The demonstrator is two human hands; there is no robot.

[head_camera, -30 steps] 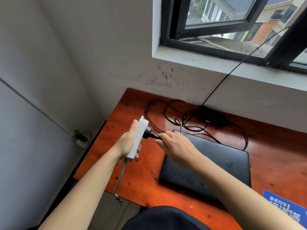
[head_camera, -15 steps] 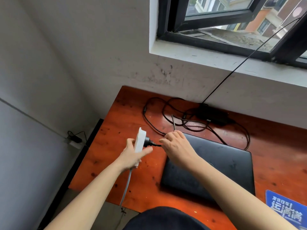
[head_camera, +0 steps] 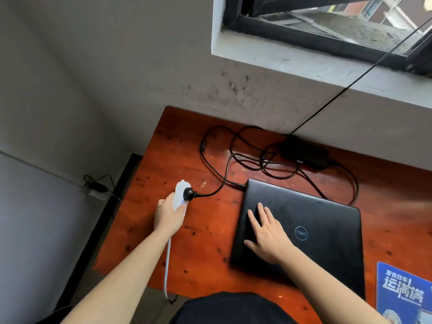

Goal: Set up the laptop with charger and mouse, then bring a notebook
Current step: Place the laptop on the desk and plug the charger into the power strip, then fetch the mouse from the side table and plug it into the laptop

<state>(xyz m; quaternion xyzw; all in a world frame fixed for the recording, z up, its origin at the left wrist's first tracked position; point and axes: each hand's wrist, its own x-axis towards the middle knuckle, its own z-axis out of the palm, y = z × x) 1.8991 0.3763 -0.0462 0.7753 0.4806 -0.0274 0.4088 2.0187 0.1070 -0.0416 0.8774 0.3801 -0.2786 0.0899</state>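
Observation:
A closed black laptop (head_camera: 320, 230) lies on the red-brown wooden desk (head_camera: 198, 242). My right hand (head_camera: 266, 232) rests flat on the lid's left part, fingers spread. My left hand (head_camera: 169, 216) grips a white power strip (head_camera: 180, 191) held over the desk's left side. The charger's black plug (head_camera: 188, 194) sits in the strip. Its cable (head_camera: 219, 160) loops back to the black charger brick (head_camera: 304, 152) by the wall. No mouse or notebook is visible.
A blue mouse pad (head_camera: 402, 293) with white lettering lies at the desk's right front corner. The strip's white cord (head_camera: 167, 270) hangs off the front edge. A window sill (head_camera: 304, 64) runs above, with a thin black wire (head_camera: 350, 87) coming down. A wall socket (head_camera: 93, 188) sits at left.
My right hand let go of the plug, now seated in the strip, and moved right onto the laptop lid. My left hand lowered the strip toward the desk.

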